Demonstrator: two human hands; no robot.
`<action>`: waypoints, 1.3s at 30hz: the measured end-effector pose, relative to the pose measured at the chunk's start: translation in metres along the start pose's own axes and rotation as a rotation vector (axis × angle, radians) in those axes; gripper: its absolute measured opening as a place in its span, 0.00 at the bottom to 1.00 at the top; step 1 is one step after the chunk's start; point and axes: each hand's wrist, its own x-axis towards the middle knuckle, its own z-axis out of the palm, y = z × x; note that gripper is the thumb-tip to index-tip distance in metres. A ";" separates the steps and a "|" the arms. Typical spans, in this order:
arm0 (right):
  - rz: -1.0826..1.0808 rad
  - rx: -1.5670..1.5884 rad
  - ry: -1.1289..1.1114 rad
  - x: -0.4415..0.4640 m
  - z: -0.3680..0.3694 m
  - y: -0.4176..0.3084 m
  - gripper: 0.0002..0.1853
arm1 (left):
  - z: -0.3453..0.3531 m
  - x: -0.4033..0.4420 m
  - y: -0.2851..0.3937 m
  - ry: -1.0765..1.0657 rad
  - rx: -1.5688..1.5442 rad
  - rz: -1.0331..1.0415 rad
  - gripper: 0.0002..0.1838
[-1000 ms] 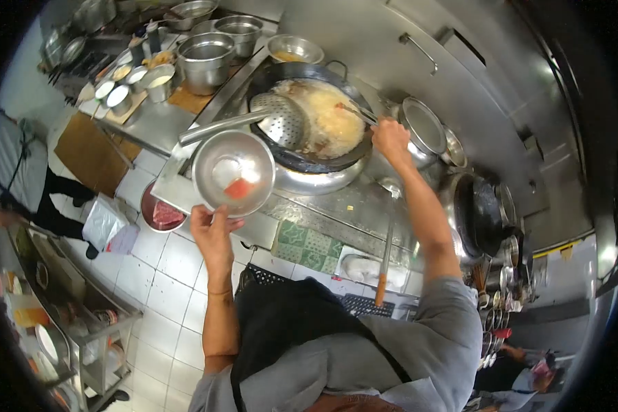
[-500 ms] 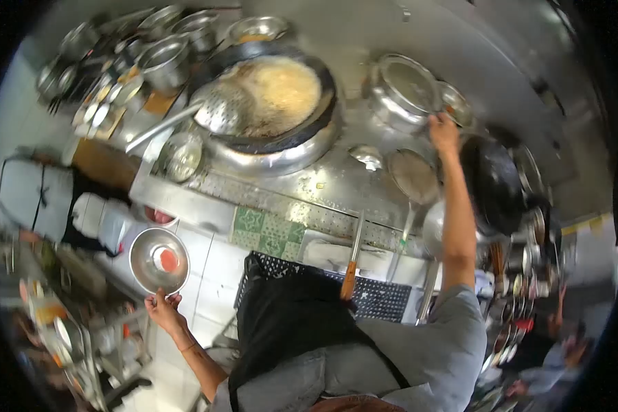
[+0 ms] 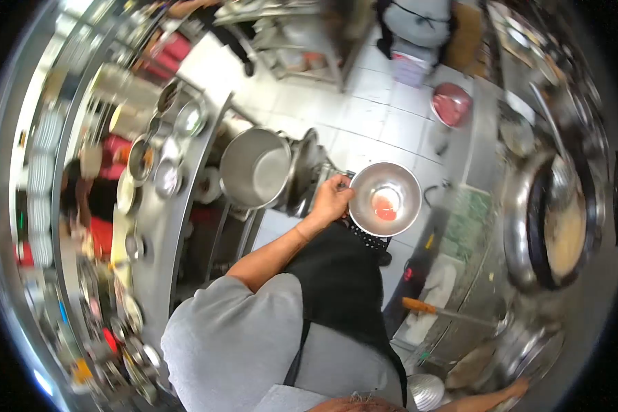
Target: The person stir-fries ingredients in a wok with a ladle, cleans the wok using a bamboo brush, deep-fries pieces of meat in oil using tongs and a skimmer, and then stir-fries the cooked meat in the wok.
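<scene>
My left hand [image 3: 333, 198] grips the rim of a steel mixing bowl [image 3: 406, 182], held out over the floor with its inside facing up. A small orange-red patch, perhaps liquid, shows at the bowl's bottom. At the lower right, my right hand [image 3: 518, 388] is at the edge of a steel pot [image 3: 525, 350] on the stove counter, its fingers closed there; blur and the view's edge hide their detail. Beside this pot lies a round mesh strainer [image 3: 472, 367]. A ladle with an orange handle [image 3: 419, 305] reaches over the counter edge.
Right, a wok [image 3: 539, 237] with pale bubbling liquid carries a perforated skimmer [image 3: 563, 180]. Left of my bowl stands a large stockpot [image 3: 255, 168], near a steel counter [image 3: 175, 240] with several pans. A red basin [image 3: 452, 105] sits beyond, near another person [image 3: 419, 24].
My view has swung left, so the wok now appears at the right. My left hand still holds the bowl, now nearer the view's centre. My right hand stays by the pot.
</scene>
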 end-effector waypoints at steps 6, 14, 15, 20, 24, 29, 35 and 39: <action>-0.021 0.237 0.054 -0.051 -0.057 -0.114 0.16 | -0.078 -0.013 -0.020 0.276 -0.143 0.022 0.07; -0.080 0.414 -0.004 -0.098 -0.093 -0.188 0.17 | -0.243 -0.042 -0.070 0.716 -0.359 0.181 0.10; -0.088 0.427 -0.021 -0.099 -0.100 -0.193 0.17 | -0.268 -0.051 -0.071 0.780 -0.397 0.214 0.11; -0.076 0.550 -0.145 -0.096 -0.085 -0.219 0.18 | -0.391 -0.112 -0.070 1.063 -0.537 0.251 0.14; 0.082 0.669 -0.345 -0.117 -0.083 -0.222 0.19 | -0.514 -0.156 -0.158 1.093 -0.048 0.254 0.19; 0.085 1.067 -0.234 -0.230 -0.154 -0.315 0.21 | -0.637 -0.182 -0.237 0.934 0.350 0.353 0.22; 0.089 0.944 -0.311 -0.312 -0.232 -0.413 0.24 | -0.644 -0.147 -0.240 1.228 -1.008 0.302 0.27; 0.085 0.776 -0.424 -0.322 -0.243 -0.464 0.26 | -0.583 -0.115 -0.186 1.256 -0.920 0.108 0.28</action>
